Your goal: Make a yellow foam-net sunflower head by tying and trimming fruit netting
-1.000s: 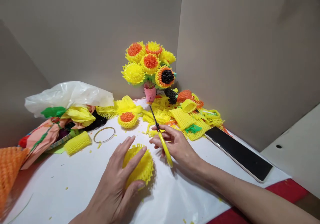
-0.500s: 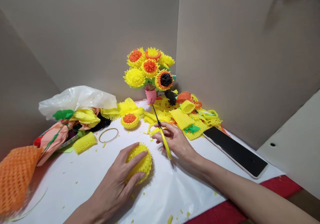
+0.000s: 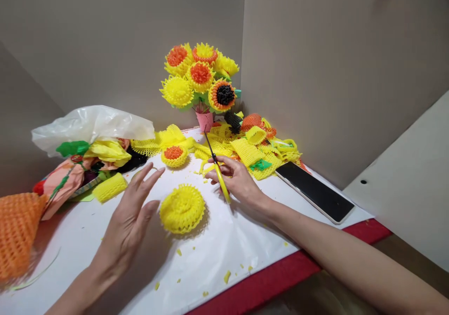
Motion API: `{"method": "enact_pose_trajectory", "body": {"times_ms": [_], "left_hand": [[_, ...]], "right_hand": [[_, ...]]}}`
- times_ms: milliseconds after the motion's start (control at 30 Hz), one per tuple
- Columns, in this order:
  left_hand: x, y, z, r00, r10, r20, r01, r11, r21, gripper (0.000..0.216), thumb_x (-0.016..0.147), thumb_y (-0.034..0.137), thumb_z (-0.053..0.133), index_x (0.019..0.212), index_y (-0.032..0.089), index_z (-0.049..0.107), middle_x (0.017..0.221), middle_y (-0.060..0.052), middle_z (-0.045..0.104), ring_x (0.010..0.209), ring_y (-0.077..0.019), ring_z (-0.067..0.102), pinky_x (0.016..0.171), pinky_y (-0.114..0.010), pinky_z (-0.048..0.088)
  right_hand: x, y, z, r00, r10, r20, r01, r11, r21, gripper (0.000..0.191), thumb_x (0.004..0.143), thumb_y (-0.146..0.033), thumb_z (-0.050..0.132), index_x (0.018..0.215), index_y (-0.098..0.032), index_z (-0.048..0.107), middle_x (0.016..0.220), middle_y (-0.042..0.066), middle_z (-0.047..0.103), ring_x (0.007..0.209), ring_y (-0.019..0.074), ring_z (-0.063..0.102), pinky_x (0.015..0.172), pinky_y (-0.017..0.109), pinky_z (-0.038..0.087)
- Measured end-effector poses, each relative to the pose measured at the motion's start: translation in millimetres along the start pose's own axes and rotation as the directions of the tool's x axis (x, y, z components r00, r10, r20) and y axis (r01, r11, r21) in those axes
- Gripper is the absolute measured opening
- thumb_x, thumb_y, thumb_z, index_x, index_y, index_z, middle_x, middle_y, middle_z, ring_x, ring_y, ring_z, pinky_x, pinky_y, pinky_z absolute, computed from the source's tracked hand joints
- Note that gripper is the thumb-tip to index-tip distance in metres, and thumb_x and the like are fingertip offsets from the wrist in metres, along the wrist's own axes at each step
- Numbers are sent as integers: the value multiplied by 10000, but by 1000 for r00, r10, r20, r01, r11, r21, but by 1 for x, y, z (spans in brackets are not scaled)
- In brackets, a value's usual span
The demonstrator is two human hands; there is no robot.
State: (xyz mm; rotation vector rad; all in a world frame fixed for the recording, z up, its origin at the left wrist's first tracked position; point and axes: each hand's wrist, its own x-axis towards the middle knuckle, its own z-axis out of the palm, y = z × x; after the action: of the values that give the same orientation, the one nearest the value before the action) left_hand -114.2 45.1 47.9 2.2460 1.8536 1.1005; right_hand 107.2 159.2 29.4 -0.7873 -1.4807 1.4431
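Observation:
A round yellow foam-net flower rests on the white table cover, between my two hands and touched by neither. My left hand is raised to the left of it, fingers apart and holding nothing. In my right hand are scissors with yellow handles and dark blades that point away from me, toward a pink pot. Several foam flowers in yellow, orange and black stand in that pot. A smaller flower with an orange centre lies beyond the yellow one.
Yellow foam netting is heaped at the back right, beside a phone. Back left are a white plastic bag, crumpled coloured paper and a yellow net piece. Orange netting lies far left. Grey walls enclose the corner.
My left hand has let go of the yellow foam flower and moved left, its fingers spreading. My right hand still holds the scissors. The view has shifted slightly.

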Motion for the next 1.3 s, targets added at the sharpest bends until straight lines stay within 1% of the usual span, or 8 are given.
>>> {"method": "enact_pose_trajectory", "body": {"times_ms": [233,400,500,633,833,933,1100,1300], "left_hand": [[14,5,40,918,275,285,-321,939,126,439,993,446,445,1373,246,537,1451,-154,481,1322,-344,466,1056,-546,438],[7,0,55,914,300,273,-350,924,156,397,988,427,455,1247,182,629,1281,-194,546,1133,-326,566,922,-485,523],[9,2,46,925,300,235,-345,921,182,374,986,420,471,1237,187,620,1253,-169,560,1118,-306,583,922,-450,525],[6,0,6,965,231,127,-255,939,232,357,989,423,465,1233,194,588,1241,-140,566,1136,-309,588,930,-457,510],[-41,-28,-56,985,-121,121,62,912,404,488,930,624,405,1217,279,596,1272,-84,608,1167,-377,597,929,-554,513],[-70,-37,-60,961,-217,173,113,874,472,435,923,562,445,1249,299,558,1253,-91,611,1111,-374,623,860,-517,547],[-98,-35,-57,986,-135,99,73,880,470,381,933,491,459,1265,305,458,1195,-119,551,1073,-370,591,886,-556,500],[-72,-7,-29,981,-35,190,-47,911,409,346,957,401,447,1280,285,489,1176,-129,587,1008,-326,645,820,-469,538]], "right_hand": [[-2,-1,-1,999,-28,22,28,999,-26,443,764,-386,764,1152,-203,654,796,-1,686,710,140,653,592,223,494],[-3,0,-1,998,-45,35,47,998,-48,437,752,-357,782,1143,-196,668,800,5,692,714,139,649,620,230,494],[-3,-1,-1,999,-43,31,45,998,-49,417,768,-368,760,1136,-197,663,807,12,692,689,139,643,583,228,485],[-2,-7,-2,999,-38,17,39,998,-47,420,734,-343,773,1103,-177,658,813,15,696,690,134,636,582,224,479],[-4,-11,-3,999,-34,11,34,999,-34,414,722,-335,779,1089,-179,667,809,13,687,714,148,628,546,223,451],[-3,-8,-2,999,-31,17,31,999,-13,417,706,-325,791,1075,-177,666,775,-3,666,686,137,614,534,217,444],[-1,-15,-6,1000,-12,13,12,999,36,459,684,-338,805,1075,-173,631,781,2,682,667,127,622,520,203,467],[-3,-51,-23,998,-68,-18,69,994,80,409,701,-374,791,1043,-212,634,807,6,709,649,128,635,510,208,501]]}}
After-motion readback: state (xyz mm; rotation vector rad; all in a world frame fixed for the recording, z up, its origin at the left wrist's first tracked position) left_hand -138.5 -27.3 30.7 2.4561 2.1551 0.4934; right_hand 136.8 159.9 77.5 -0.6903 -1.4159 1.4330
